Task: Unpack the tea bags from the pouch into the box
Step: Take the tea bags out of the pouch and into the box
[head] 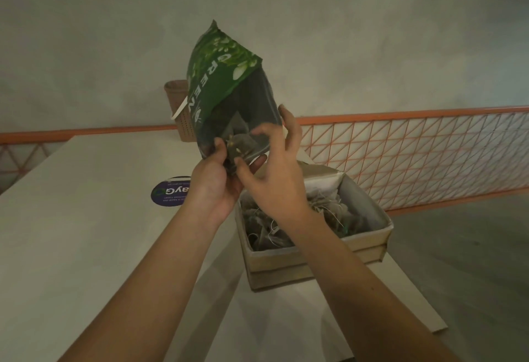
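A green tea pouch (226, 84) is held upside down above the table, its open mouth facing down towards me. My left hand (216, 187) grips the pouch's lower edge from below. My right hand (274, 178) is at the mouth, thumb and forefinger pinching a pyramid tea bag (242, 144) that sticks out of it. Below and to the right stands an open cardboard box (369, 235) holding several loose tea bags (329, 207) with strings.
A pale table (71, 218) carries a round purple sticker (169, 194) left of the box. A brown perforated holder (179, 109) stands at the table's back edge. An orange mesh railing (415, 155) runs behind and to the right.
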The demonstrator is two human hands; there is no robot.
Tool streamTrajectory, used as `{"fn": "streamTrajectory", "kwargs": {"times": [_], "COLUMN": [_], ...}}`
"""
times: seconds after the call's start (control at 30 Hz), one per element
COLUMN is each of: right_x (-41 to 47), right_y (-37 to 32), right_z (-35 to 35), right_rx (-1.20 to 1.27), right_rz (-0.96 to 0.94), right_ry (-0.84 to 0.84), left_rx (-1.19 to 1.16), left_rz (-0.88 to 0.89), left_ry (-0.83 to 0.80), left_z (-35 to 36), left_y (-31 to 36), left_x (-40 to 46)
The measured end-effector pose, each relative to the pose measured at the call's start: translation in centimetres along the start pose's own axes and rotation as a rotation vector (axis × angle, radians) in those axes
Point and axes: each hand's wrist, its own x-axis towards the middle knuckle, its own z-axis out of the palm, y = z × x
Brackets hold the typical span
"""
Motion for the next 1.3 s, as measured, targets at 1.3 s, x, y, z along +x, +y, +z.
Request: {"fn": "streamTrajectory", "kwargs": {"times": [1.3], "right_x": [-3.7], "right_y": [6.2], "right_z": [-8.7], "right_rx": [-0.357], "right_rz": [0.431], "right_ry": [-0.334], "left_rx": [-0.080], "left_rz": [-0.101], "left_ry": [0.006], "left_z": [-1.0], "left_y": [-1.9], "left_x": [1.8]}}
